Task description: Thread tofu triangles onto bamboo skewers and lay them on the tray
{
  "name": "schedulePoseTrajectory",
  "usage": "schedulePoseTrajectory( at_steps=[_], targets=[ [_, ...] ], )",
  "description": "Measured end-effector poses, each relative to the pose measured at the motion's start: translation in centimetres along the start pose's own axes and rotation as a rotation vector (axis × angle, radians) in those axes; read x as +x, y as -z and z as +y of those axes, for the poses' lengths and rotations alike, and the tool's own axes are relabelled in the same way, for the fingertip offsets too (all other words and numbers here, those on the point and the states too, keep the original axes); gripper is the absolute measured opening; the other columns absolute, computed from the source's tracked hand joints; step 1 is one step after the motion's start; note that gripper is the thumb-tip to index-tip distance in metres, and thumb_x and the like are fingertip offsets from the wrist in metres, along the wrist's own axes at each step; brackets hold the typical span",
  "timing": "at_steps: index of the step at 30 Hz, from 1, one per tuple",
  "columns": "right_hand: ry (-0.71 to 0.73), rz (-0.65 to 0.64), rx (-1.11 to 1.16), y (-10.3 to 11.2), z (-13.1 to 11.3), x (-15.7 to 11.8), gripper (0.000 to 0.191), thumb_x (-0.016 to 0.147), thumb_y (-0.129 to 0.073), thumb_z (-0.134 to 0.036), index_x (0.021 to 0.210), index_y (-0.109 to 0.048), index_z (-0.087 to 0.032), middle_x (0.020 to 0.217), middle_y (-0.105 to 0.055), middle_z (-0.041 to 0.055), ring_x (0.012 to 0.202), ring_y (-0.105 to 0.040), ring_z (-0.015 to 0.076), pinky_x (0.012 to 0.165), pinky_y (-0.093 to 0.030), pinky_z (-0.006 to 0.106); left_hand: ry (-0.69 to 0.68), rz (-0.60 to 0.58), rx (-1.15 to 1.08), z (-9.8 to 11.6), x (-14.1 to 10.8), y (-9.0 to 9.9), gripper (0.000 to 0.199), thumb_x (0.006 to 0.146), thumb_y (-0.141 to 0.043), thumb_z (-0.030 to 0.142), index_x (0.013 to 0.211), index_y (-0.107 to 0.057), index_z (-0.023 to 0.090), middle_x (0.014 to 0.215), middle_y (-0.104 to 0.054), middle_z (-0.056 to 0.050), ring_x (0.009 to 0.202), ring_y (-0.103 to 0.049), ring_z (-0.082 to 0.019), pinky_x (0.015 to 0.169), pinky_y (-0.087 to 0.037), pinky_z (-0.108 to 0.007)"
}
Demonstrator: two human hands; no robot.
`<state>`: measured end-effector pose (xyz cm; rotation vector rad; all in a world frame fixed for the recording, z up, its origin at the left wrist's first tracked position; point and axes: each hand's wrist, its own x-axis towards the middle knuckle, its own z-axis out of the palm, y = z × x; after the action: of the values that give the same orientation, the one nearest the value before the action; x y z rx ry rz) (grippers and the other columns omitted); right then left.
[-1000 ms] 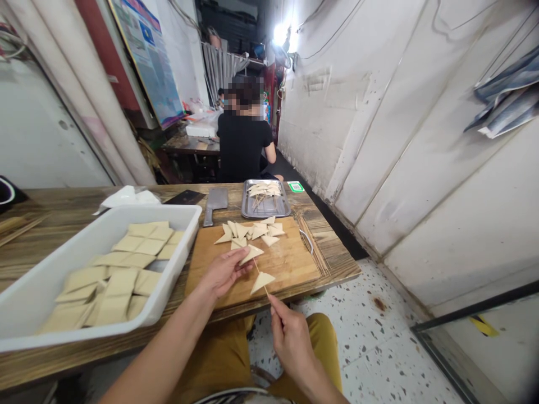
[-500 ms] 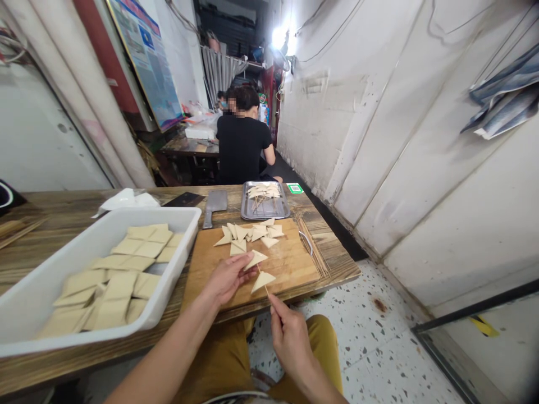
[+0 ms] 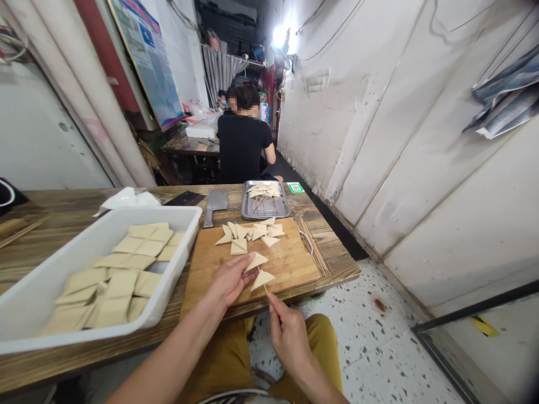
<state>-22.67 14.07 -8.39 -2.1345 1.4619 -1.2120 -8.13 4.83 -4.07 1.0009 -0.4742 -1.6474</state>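
My left hand (image 3: 231, 279) pinches a pale triangular piece (image 3: 258, 260) above the near part of a wooden cutting board (image 3: 290, 261). A thin wooden skewer (image 3: 265, 289) is held at its lower end by my right hand (image 3: 288, 331). On that skewer sits a second triangle (image 3: 263, 279), and its upper part reaches the piece in my left hand. Several loose triangles (image 3: 240, 232) lie at the back of the board. To the left, a white plastic tub (image 3: 191, 235) holds many flat square pieces (image 3: 120, 286).
Behind the board are a cleaver (image 3: 217, 202) and a metal tray (image 3: 266, 212) with skewered pieces. Loose skewers (image 3: 314, 247) lie along the board's right side. A person in black (image 3: 244, 143) sits beyond the table. A wall stands at the right.
The skewer and the triangle on it have moved very slightly upward, closer to the piece in my left hand. Both hands keep their holds.
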Motion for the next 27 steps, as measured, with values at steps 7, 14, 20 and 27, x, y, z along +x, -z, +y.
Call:
schedulePoseTrajectory(
  at_steps=[7,14,20,27],
  targets=[
    [0.003,0.042,-0.037,-0.1,0.4,0.3,0.040,0.091,-0.035,-0.020,0.115,-0.066,-0.009,0.076,-0.073,0.0121,0.067,-0.070,0.0191,0.068,-0.055,0.025,-0.021,-0.080,0.041,-1.3,0.3,0.1,0.010,0.082,-0.060,0.015,0.081,-0.068,0.010,0.085,-0.072,-0.011,0.072,-0.067,-0.014,0.071,-0.056,-0.024],
    [-0.012,0.085,0.001,-0.2,1.2,0.2,0.040,0.093,-0.036,-0.022,0.118,-0.064,-0.010,0.087,-0.074,0.0136,0.076,-0.071,0.0196,0.073,-0.055,0.026,-0.611,0.286,1.059,1.6,2.3,3.7,0.032,0.082,-0.055,0.036,0.103,-0.070,0.017,0.107,-0.069,-0.012,0.100,-0.062,-0.028,0.088,-0.045,-0.037],
    [-0.061,0.098,0.014,-0.2,1.5,0.1,0.038,0.092,-0.037,-0.025,0.112,-0.067,-0.013,0.085,-0.074,0.0107,0.067,-0.070,0.0178,0.064,-0.055,0.024,-0.717,0.447,1.663,2.7,4.4,3.3,0.063,0.079,-0.049,0.056,0.115,-0.062,0.006,0.105,-0.064,-0.025,0.101,-0.056,-0.038,0.085,-0.039,-0.044],
    [-0.079,0.129,0.039,0.2,1.7,0.2,0.037,0.092,-0.038,-0.024,0.112,-0.067,-0.014,0.082,-0.074,0.0096,0.069,-0.070,0.0176,0.070,-0.056,0.024,-0.719,0.461,1.785,3.0,6.4,1.9,0.057,0.071,-0.055,0.062,0.097,-0.069,0.013,0.102,-0.062,-0.024,0.102,-0.052,-0.041,0.085,-0.037,-0.046]
  ],
)
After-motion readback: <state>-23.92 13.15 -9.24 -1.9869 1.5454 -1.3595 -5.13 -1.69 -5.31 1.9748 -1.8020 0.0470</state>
